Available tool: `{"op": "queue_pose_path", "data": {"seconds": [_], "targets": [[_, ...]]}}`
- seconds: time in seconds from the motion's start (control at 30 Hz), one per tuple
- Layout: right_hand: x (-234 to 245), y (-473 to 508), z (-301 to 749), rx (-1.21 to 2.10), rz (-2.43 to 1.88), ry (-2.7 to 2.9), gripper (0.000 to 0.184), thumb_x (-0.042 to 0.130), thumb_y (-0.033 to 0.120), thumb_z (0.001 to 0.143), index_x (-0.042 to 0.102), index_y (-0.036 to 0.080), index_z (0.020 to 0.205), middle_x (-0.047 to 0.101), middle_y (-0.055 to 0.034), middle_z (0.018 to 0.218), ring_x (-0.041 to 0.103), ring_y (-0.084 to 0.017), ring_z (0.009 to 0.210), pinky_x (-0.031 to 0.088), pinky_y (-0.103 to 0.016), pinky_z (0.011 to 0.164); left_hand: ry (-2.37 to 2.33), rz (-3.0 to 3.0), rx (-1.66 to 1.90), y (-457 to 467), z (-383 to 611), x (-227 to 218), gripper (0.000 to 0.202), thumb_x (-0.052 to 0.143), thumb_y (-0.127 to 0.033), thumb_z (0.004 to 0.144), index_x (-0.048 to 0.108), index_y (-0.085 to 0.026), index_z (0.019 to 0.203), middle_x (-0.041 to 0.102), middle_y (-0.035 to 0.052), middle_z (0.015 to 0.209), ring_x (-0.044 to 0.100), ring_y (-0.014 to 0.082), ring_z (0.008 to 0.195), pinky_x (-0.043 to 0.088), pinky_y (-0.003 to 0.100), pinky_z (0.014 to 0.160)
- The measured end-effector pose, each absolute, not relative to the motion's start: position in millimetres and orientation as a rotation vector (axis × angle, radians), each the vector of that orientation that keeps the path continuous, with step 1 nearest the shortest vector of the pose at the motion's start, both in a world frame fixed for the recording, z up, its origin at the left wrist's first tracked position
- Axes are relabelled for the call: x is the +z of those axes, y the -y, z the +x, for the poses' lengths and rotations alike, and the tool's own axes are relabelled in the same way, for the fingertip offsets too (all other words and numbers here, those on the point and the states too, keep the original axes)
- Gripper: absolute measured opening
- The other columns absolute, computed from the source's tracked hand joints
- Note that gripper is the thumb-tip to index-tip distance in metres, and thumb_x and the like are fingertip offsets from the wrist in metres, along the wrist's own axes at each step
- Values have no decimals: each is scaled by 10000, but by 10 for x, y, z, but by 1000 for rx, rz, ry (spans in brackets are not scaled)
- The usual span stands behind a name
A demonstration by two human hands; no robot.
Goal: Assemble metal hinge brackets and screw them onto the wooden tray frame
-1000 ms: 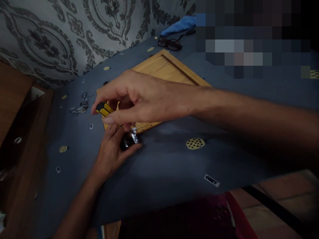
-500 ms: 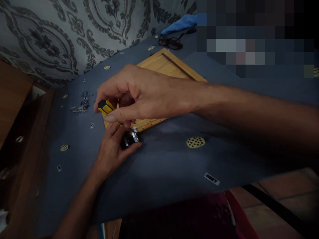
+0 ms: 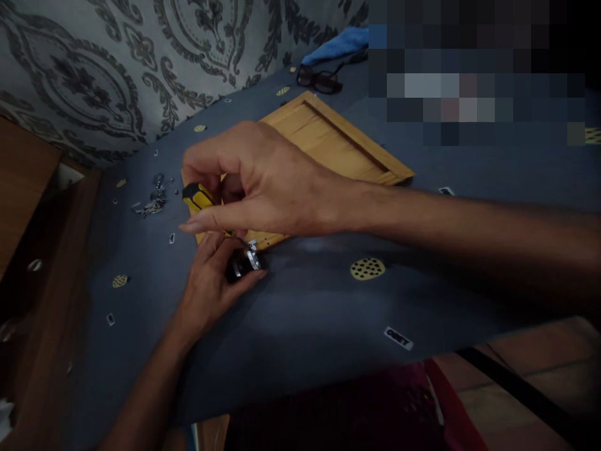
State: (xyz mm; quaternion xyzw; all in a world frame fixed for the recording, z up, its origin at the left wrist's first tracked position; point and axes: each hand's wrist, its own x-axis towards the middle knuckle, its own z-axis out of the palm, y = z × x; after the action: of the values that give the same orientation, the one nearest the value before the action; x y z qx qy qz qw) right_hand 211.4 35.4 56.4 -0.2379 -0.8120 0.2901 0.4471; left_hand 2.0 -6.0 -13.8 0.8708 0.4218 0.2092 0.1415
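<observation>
A screwdriver (image 3: 199, 196) with a yellow and black handle is gripped in my right hand (image 3: 263, 175), above the left end of a wooden panel. Its thin shaft slopes down to the right, towards a small metal piece at the panel's near edge. My left hand (image 3: 211, 282) is closed around a dark, rounded object with shiny metal bands (image 3: 244, 263), whose kind I cannot make out. This object lies against the near edge of the framed wooden panel (image 3: 401, 173). My right hand and forearm cover much of the panel.
Several small metal parts (image 3: 153, 202) lie in a heap on the dark patterned tablecloth (image 3: 300, 326), left of the panel. Glasses (image 3: 323, 81) and a blue cloth (image 3: 335, 47) rest at the back. A brown wooden cabinet (image 3: 28, 194) stands at the left.
My right hand has turned around the screwdriver handle, and its wrist and forearm have dropped lower. More of the panel's right side shows. My left hand stays in place.
</observation>
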Motion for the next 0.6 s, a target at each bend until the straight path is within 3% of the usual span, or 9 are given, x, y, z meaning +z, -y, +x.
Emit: {"op": "queue_pose_path", "data": {"seconds": [0.13,0.27,0.6], "targets": [[653,-342,2147,677,-568,1885,435,754,202,950,382,209,724,388,87,731,422,-50,695,356,-206,554,-1203,2514,594,67,25,-127,262,714,-484,963,653,-236,1023,655,53,1024,643,255,996,570,391,884],[660,-340,2156,611,-624,1967,454,758,203,945,362,213,722,379,84,744,386,-53,710,327,-223,563,-1172,2542,612,65,14,-135,280,724,-469,965,654,-228,1089,653,50,1061,642,249,1021,560,392,926],[536,-329,2095,536,-661,2097,356,643,294,1024,402,198,781,463,62,795,509,-67,773,436,-218,721,-1178,2553,614,44,-2,-156,292,719,-498,965,659,-218,1020,662,60,1022,632,270,1008,544,403,886]]}}
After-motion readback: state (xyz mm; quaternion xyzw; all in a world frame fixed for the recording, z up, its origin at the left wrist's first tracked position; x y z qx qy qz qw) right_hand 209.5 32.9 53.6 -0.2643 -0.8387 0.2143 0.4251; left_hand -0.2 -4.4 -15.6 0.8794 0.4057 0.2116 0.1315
